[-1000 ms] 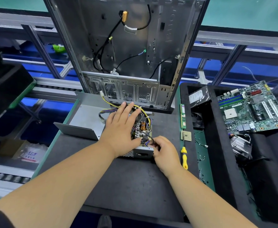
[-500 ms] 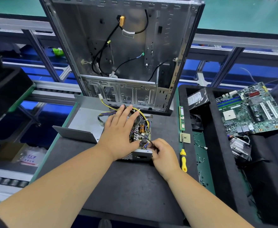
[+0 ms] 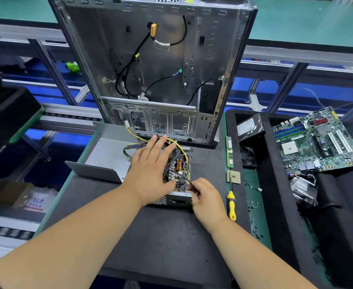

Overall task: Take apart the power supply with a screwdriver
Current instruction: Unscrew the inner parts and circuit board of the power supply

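The opened power supply (image 3: 179, 170) sits on the dark mat, its circuit board, copper coil and coloured wires exposed. My left hand (image 3: 150, 170) lies flat over its left side with straight fingers, pressing it down. My right hand (image 3: 204, 197) is at the unit's near right corner and pinches a black wire (image 3: 179, 175) that runs up over the board. The removed grey metal cover (image 3: 106, 159) lies just left of the unit. A yellow-handled screwdriver (image 3: 231, 203) lies on the mat to the right, untouched.
An empty upright computer case (image 3: 154, 69) stands right behind the power supply. A RAM stick (image 3: 229, 152) and a CPU chip (image 3: 234, 176) lie by the screwdriver. The black tray (image 3: 275, 205) on the right holds a motherboard (image 3: 317, 142), hard drive (image 3: 249, 126), fan and heatsink.
Both hands stay on the power supply. My right hand has kept its pinch on the black wire and shifted it slightly; the left hand is still pressing.
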A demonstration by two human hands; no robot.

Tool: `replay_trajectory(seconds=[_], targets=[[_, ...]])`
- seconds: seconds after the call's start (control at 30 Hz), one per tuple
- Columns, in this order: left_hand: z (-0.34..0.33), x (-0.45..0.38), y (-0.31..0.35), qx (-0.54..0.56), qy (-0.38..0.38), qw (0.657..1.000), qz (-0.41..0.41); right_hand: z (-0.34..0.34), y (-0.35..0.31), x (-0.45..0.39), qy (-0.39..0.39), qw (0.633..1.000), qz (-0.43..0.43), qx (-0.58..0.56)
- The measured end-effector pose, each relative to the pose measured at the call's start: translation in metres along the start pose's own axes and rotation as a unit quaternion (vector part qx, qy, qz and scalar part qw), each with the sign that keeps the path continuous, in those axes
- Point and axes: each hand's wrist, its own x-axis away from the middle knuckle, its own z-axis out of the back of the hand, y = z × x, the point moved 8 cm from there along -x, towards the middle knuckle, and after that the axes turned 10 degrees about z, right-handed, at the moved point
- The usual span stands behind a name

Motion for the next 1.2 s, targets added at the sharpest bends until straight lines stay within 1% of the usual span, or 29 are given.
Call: replay_trajectory(seconds=[0.07,0.17,0.3,0.4,0.5,0.57,0.73,0.8,0.87,0.93,0.97,1.07,1.2], targets=[[0.0,0.0,0.001,0.0,-0.001,1.0,0.001,0.001,0.002,-0.001,0.005,1.0,-0.014,-0.002],[-0.001,-0.001,0.0,0.009,-0.001,1.0,0.006,-0.003,-0.001,0.0,-0.014,1.0,0.005,0.008],[-0.002,-0.001,-0.001,0.004,-0.004,1.0,0.003,-0.002,0.003,0.0,-0.005,1.0,-0.009,0.001],[-0.002,-0.002,-0.001,0.008,0.001,1.0,0.005,-0.001,-0.002,0.001,0.0,1.0,0.018,-0.006],[-0.003,-0.001,-0.002,0.008,0.002,1.0,0.003,0.007,0.003,-0.001,0.041,0.999,-0.011,-0.032],[-0.003,-0.002,-0.002,0.013,0.002,1.0,0.001,0.009,0.005,-0.002,0.045,0.997,-0.028,-0.054],[0.004,0.001,-0.003,0.063,0.022,0.998,-0.005,0.019,0.01,0.001,0.065,0.977,-0.084,-0.182],[0.011,0.004,-0.008,0.088,0.052,0.994,0.024,0.024,0.008,-0.001,0.069,0.973,-0.093,-0.198],[0.019,0.005,-0.016,0.092,0.083,0.988,0.095,0.033,0.0,-0.006,0.082,0.974,-0.085,-0.191],[0.022,0.004,-0.024,0.077,0.089,0.979,0.168,0.043,-0.01,-0.011,0.098,0.975,-0.069,-0.186],[0.022,0.004,-0.025,0.069,0.086,0.976,0.187,0.048,-0.014,-0.014,0.103,0.976,-0.061,-0.184],[0.024,0.001,-0.024,0.065,0.074,0.976,0.192,0.06,-0.028,-0.023,0.102,0.98,-0.038,-0.167],[0.031,0.001,-0.023,0.04,0.073,0.98,0.181,0.067,-0.047,-0.035,0.073,0.989,0.001,-0.131]])
